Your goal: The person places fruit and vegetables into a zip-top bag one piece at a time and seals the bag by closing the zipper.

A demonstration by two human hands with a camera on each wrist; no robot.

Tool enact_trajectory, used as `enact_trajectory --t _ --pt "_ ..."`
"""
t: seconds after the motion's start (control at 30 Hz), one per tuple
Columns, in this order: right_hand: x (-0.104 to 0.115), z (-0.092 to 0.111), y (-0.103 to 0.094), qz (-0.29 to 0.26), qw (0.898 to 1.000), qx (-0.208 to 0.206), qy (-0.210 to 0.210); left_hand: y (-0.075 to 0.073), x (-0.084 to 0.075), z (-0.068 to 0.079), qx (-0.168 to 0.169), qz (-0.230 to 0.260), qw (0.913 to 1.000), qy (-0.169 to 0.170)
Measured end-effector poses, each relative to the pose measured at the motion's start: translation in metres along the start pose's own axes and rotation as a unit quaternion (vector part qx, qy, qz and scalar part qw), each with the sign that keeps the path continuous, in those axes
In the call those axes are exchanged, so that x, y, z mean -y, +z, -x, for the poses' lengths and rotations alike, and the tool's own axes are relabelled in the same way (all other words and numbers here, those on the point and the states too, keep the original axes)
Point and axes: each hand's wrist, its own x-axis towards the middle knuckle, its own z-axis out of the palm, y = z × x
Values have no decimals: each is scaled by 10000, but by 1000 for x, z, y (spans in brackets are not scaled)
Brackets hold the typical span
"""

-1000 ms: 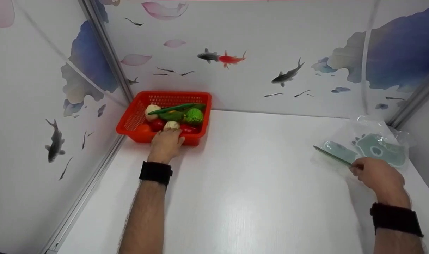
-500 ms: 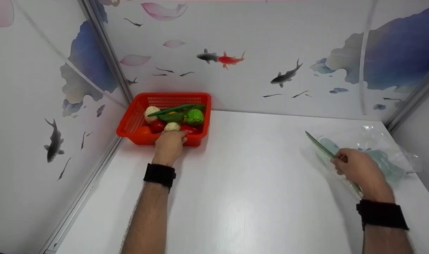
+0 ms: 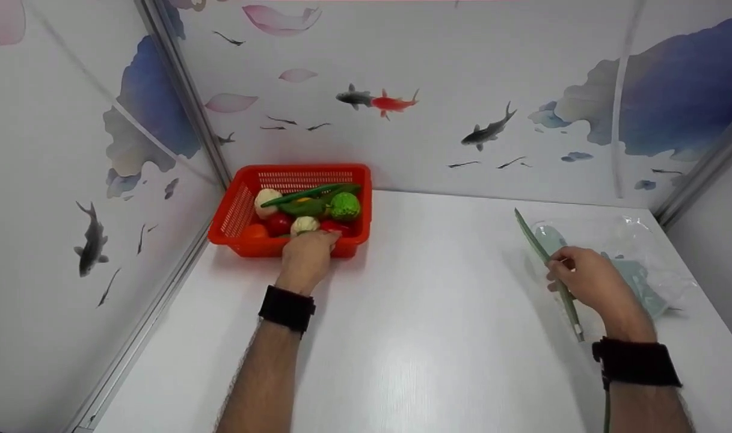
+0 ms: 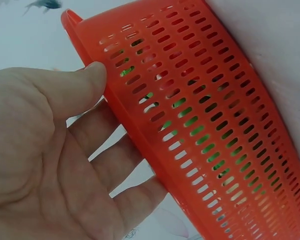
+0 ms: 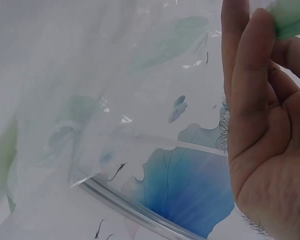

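Note:
My left hand (image 3: 308, 258) grips the near rim of a red plastic basket (image 3: 221, 216), its thumb on the outer side and its fingers over the rim in the left wrist view. Inside lie toy-like vegetables, among them a green pepper (image 3: 305, 208), a bumpy green ball (image 3: 345, 206), white heads (image 3: 305, 225) and red round pieces (image 3: 278, 224). Over at the right, my right hand (image 3: 591, 279) pinches the green strip along the edge of a clear plastic bag (image 3: 648, 240) with pale green printing. The strip slants from upper left to lower right.
A white table (image 3: 426, 337) carries the basket and the bag. Behind it stands a white wall (image 3: 414, 54) printed with fish and petals. A side wall (image 3: 53, 337) rises close to the basket's left, meeting the back wall at a metal post (image 3: 188, 90).
The basket has shifted a little right and towards me under my left hand. My right hand has moved left, drawing the bag's edge with it and turning the strip steeper.

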Motion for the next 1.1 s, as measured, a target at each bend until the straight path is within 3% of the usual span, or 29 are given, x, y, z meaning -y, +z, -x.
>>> enact_trajectory --t 0.4,0.63,0.93,1.1 --pt "25 0 13 274 9945 -941 -371 1 -27 13 -117 472 9967 642" --pt "30 -4 17 -90 9963 -805 -285 0 -41 16 61 612 9950 782" --pt "36 -5 18 -561 9971 -504 -48 2 -50 21 -30 904 9906 1026" --pt "37 -4 21 -508 9965 -643 -181 2 -52 23 -158 860 9895 1153"
